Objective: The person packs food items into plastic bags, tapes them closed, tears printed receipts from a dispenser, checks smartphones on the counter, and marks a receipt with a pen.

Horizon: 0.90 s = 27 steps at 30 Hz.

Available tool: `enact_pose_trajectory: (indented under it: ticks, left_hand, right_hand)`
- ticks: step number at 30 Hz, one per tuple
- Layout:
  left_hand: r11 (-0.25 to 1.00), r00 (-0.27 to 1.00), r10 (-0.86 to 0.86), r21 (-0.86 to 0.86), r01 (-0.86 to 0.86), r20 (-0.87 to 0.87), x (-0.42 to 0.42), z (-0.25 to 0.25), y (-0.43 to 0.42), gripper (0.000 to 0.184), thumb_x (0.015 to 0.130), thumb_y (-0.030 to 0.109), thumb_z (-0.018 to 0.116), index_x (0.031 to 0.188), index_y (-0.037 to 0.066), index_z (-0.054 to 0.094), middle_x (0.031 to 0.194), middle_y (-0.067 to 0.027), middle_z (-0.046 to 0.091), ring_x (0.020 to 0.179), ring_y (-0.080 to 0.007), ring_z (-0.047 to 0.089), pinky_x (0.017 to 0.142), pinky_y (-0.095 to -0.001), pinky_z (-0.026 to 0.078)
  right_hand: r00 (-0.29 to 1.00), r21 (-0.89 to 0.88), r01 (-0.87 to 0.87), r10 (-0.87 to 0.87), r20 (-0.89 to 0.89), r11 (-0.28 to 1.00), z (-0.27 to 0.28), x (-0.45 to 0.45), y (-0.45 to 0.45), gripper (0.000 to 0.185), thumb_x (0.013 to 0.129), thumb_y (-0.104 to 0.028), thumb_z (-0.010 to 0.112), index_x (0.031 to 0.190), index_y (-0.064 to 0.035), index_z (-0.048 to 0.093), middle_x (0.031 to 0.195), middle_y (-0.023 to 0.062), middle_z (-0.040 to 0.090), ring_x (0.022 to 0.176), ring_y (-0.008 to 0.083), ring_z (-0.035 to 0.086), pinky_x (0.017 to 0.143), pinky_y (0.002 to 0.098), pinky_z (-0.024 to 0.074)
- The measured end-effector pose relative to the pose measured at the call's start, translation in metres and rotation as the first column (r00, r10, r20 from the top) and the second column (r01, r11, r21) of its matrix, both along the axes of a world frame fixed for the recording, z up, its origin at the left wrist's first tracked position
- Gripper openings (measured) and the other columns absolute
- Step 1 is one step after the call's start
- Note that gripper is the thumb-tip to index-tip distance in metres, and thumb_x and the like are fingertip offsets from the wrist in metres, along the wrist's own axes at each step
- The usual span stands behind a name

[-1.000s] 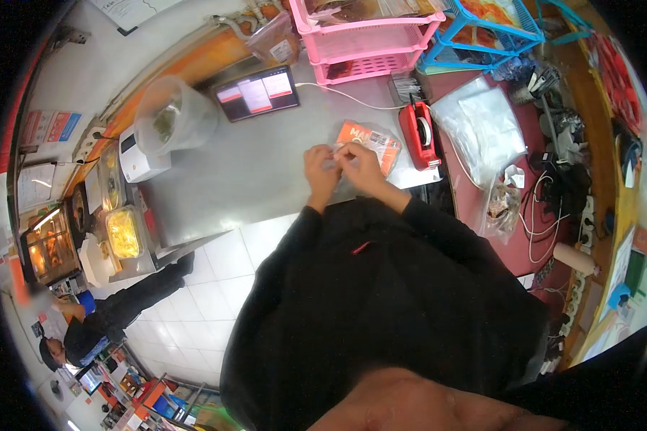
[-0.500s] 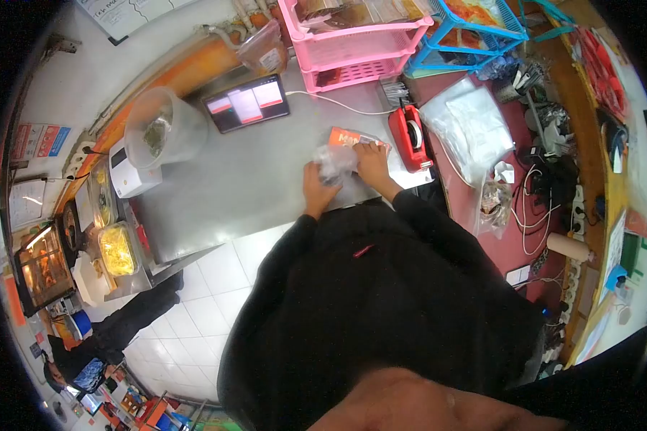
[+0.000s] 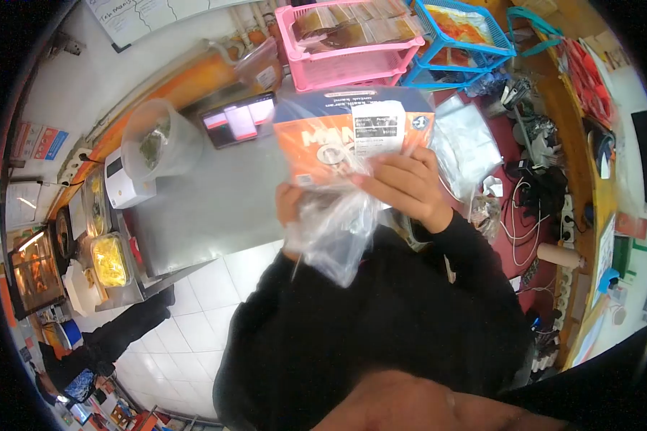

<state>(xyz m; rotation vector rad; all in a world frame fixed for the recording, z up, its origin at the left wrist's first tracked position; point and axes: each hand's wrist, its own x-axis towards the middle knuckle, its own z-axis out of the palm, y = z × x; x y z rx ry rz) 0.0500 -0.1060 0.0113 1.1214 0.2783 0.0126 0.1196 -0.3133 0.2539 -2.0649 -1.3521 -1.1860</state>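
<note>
A clear plastic bag (image 3: 349,233) holding an orange and navy printed package (image 3: 305,144) is lifted close to the camera, above the counter. A white printed label (image 3: 379,128) shows on the package's face. My left hand (image 3: 287,206) is closed on the left side of the bunched plastic, partly hidden by it. On the right, my right hand (image 3: 408,185) grips the bag near the package's lower edge, fingers lying across its front. The loose, crumpled end of the bag hangs toward my body between both hands.
Behind the package stand a pink rack (image 3: 352,61) of packets and a blue rack (image 3: 464,43). A tablet (image 3: 239,118), a clear tub (image 3: 158,144) and a white device (image 3: 126,179) line the steel counter's (image 3: 216,208) back. Clear bags (image 3: 467,140) lie right. Another person (image 3: 108,337) is at lower left.
Both hands have raised the bagged package from the counter toward the camera, turning its printed face into view. It now covers the place where the red tape dispenser showed.
</note>
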Motion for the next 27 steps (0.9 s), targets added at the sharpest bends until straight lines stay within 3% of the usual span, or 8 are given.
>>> enact_pose_trajectory:
  ticks: [4, 10, 13, 19, 21, 24, 26, 27]
  left_hand:
    - [0.988, 0.991, -0.013, 0.155, -0.008, 0.135, -0.004, 0.023, 0.01, 0.043, 0.068, 0.017, 0.077, 0.103, 0.0, 0.06, 0.106, -0.0129, 0.061, 0.096, -0.025, 0.061, 0.083, -0.0365, 0.049]
    - [0.964, 0.975, -0.006, 0.262, -0.054, 0.222, -0.009, 0.038, 0.022, 0.043, 0.068, 0.017, 0.076, 0.105, 0.001, 0.059, 0.106, -0.0122, 0.061, 0.096, -0.0239, 0.061, 0.083, -0.0364, 0.049]
    - [0.951, 0.967, 0.005, 0.297, -0.083, 0.255, -0.01, 0.041, 0.026, 0.043, 0.068, 0.017, 0.076, 0.105, 0.001, 0.059, 0.106, -0.0119, 0.061, 0.096, -0.0233, 0.061, 0.083, -0.0363, 0.049]
    - [0.879, 0.923, 0.0, 0.44, -0.183, 0.384, -0.004, 0.058, 0.04, 0.043, 0.069, 0.017, 0.075, 0.106, 0.002, 0.059, 0.105, -0.0112, 0.062, 0.097, -0.0222, 0.061, 0.084, -0.0362, 0.049]
    - [0.754, 0.889, -0.07, 0.608, -0.25, 0.453, 0.004, 0.085, 0.044, 0.043, 0.069, 0.016, 0.075, 0.107, 0.002, 0.059, 0.105, -0.011, 0.062, 0.097, -0.0218, 0.061, 0.084, -0.0362, 0.049]
    - [0.335, 0.814, -0.265, 0.841, -0.425, 0.517, 0.024, 0.166, 0.033, 0.052, 0.057, 0.017, 0.079, 0.104, 0.004, 0.061, 0.106, -0.0135, 0.057, 0.095, -0.0313, 0.059, 0.082, -0.0403, 0.048]
    - [0.515, 0.947, -0.119, 0.834, -0.198, 0.299, 0.023, 0.107, 0.042, 0.057, 0.055, 0.016, 0.08, 0.108, 0.006, 0.059, 0.106, -0.0129, 0.057, 0.096, -0.0318, 0.058, 0.083, -0.0416, 0.048]
    - [0.514, 0.951, -0.108, 0.835, -0.197, 0.291, 0.025, 0.079, 0.047, 0.059, 0.055, 0.016, 0.08, 0.109, 0.006, 0.058, 0.108, -0.0131, 0.057, 0.097, -0.0324, 0.058, 0.084, -0.0419, 0.048]
  right_hand:
    - [1.0, -0.007, -0.03, 0.03, 0.001, 1.0, 0.035, -0.009, 0.002, 0.038, 0.061, -0.007, 0.074, 0.098, -0.0157, 0.073, 0.092, -0.0035, 0.063, 0.087, 0.0148, 0.061, 0.074, 0.0278, 0.0397]
    - [0.999, -0.019, -0.039, 0.039, 0.005, 0.999, 0.053, -0.012, 0.01, 0.037, 0.062, -0.007, 0.073, 0.098, -0.0155, 0.073, 0.092, -0.0033, 0.063, 0.086, 0.0144, 0.061, 0.071, 0.0273, 0.0387]
    - [0.998, 0.001, -0.054, 0.054, 0.042, 0.999, 0.05, -0.009, 0.015, 0.04, 0.064, -0.01, 0.07, 0.102, -0.0163, 0.073, 0.087, -0.0049, 0.061, 0.079, 0.0109, 0.059, 0.068, 0.0252, 0.037]
    - [0.994, 0.008, -0.065, 0.066, -0.086, 0.998, 0.051, -0.007, 0.021, 0.037, 0.06, -0.005, 0.072, 0.096, -0.0145, 0.074, 0.087, -0.0017, 0.061, 0.08, 0.0151, 0.06, 0.071, 0.0289, 0.0387]
    - [0.978, 0.034, 0.011, -0.003, -0.21, 0.999, 0.042, 0.003, 0.03, 0.035, 0.061, -0.002, 0.067, 0.094, -0.0139, 0.072, 0.088, 0.0009, 0.062, 0.077, 0.0165, 0.058, 0.068, 0.0307, 0.0376]
    - [0.879, 0.074, 0.148, -0.096, -0.468, 0.986, 0.0, 0.026, 0.048, 0.033, 0.062, 0.006, 0.058, 0.089, -0.0099, 0.067, 0.087, 0.0059, 0.062, 0.075, 0.0231, 0.057, 0.066, 0.0343, 0.037]
    - [0.747, 0.101, 0.219, -0.101, -0.657, 0.97, -0.071, 0.045, 0.053, 0.033, 0.062, 0.012, 0.048, 0.087, -0.0061, 0.061, 0.087, 0.0095, 0.061, 0.078, 0.03, 0.056, 0.066, 0.0368, 0.0379]
    - [0.661, 0.119, 0.249, -0.079, -0.746, 0.961, -0.121, 0.054, 0.051, 0.035, 0.062, 0.014, 0.043, 0.087, -0.0042, 0.058, 0.086, 0.0111, 0.061, 0.081, 0.0338, 0.055, 0.066, 0.038, 0.0388]
